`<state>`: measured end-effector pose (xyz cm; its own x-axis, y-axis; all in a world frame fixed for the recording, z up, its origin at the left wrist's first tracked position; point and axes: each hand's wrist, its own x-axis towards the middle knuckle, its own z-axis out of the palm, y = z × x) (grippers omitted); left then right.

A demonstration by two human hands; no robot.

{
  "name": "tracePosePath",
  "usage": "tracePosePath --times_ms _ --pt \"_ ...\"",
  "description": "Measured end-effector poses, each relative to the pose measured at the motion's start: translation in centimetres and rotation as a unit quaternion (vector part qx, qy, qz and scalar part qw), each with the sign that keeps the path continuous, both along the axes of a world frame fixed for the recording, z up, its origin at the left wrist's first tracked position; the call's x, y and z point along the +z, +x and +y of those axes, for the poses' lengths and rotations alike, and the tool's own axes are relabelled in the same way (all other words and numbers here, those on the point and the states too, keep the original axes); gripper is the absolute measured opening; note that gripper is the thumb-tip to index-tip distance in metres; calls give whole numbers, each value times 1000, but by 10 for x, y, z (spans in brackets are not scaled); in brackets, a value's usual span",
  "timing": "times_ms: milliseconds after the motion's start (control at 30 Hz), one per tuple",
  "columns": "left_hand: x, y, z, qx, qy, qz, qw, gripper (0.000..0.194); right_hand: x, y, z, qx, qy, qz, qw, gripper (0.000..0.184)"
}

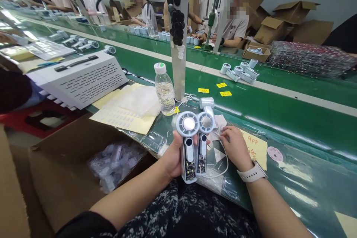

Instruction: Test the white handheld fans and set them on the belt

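From where I stand, those two small fans look easiest to lose. The left hand (173, 158) holds both, the nearer fan (189, 152) and the farther fan (206, 122), close side by side. With one hand around the pair, a loosened grip could let one slide out towards the lap or the table (273, 189). Their circuit boards (190, 169) face up uncovered, so a stray finger or a knock between the handles could scuff the parts. The white cable (228, 160) loops close by and might snag a handle if pulled.

The right hand (235, 147) has its fingers drawn narrow by the cable and some crumpled white paper (220, 122); I can't tell whether it grips either. Both fans sit to the left of that hand. Another fan (206, 103) lies just beyond the held pair, and the water bottle (165, 95) stands beyond the left hand.
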<state>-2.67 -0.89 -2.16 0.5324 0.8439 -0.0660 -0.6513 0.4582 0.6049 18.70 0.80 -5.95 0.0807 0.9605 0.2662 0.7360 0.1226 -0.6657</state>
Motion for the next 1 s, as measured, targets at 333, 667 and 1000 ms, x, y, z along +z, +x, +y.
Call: tracePosePath --times_ms 333,667,1000 --pt "-13 9 -17 -156 -22 78 984 65 92 -17 -42 186 43 201 961 11" --pt "-14 9 -17 -264 -30 137 954 77 101 5 -16 421 -217 148 868 56" --pt "-24 6 -15 -223 -45 145 963 75 91 -19 -23 320 -145 112 930 48"
